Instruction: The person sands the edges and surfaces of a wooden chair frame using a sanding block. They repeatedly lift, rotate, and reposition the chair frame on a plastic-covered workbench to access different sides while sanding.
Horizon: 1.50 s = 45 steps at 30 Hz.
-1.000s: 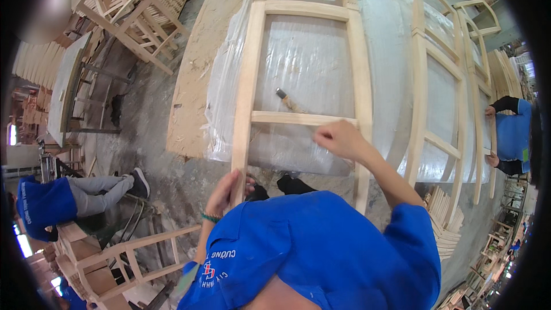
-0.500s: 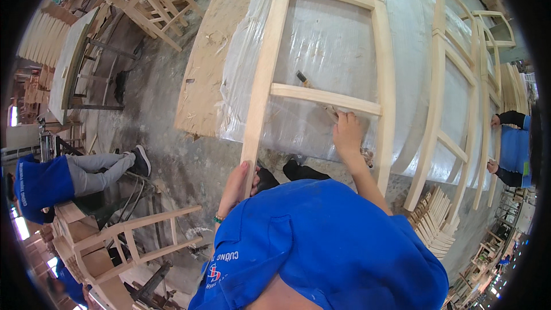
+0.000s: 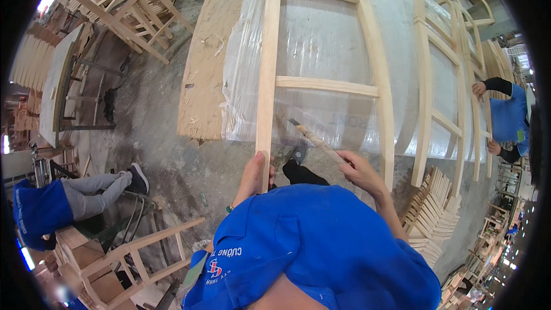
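A pale wooden chair-back frame lies in front of me on a plastic-covered surface, its near ends sticking out toward my body. My left hand is closed round the near end of its left upright. In my right hand is a slim long-handled tool with a pale, wrapped-looking handle, a yellowish collar and a short dark tip. The tip points away and left, below the frame's cross rail and apart from the wood in this view. Whether it is a brush or a blade I cannot tell.
More chair-back frames lie to the right, where a co-worker's hands rest on one. A stack of curved wooden parts stands at lower right. Another person in blue works at the left beside a wooden frame.
My right hand has drawn the tool back toward me from under the cross rail, and now more of its handle shows. My left hand keeps its hold on the upright.
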### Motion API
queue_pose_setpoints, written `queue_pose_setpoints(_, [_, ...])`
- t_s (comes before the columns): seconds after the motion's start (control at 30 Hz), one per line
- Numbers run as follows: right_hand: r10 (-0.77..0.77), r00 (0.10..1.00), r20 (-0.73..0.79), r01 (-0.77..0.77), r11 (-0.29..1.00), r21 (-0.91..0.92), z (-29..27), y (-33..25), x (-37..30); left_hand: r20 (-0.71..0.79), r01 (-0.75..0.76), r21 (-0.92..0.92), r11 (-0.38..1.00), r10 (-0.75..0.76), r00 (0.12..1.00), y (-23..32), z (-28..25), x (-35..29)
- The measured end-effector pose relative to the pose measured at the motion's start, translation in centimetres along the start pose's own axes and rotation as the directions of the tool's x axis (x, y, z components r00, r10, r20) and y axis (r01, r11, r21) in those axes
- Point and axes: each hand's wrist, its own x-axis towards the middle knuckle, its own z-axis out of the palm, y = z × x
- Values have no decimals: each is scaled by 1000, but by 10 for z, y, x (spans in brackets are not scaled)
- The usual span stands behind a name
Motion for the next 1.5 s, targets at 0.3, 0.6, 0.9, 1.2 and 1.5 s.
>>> queue_pose_setpoints(0.3, [191,979,-65,-57,571,819,46,-40,-46,97,-211,246,946,193,976,3,7,51])
queue_pose_setpoints(0.6, [84,987,-140,64,593,803,77,-54,-22,181,-321,348,881,272,945,41,20,94])
queue_pose_setpoints(0.9, [-70,991,-112,132,485,865,86,-61,-10,160,-335,372,866,295,942,37,25,93])
queue_pose_setpoints(1.2, [-113,963,-243,265,528,807,80,-109,84,665,-289,339,895,-11,746,27,46,109])
queue_pose_setpoints(1.5, [-17,982,-189,179,422,889,82,-156,222,566,-218,471,855,-103,818,13,38,138])
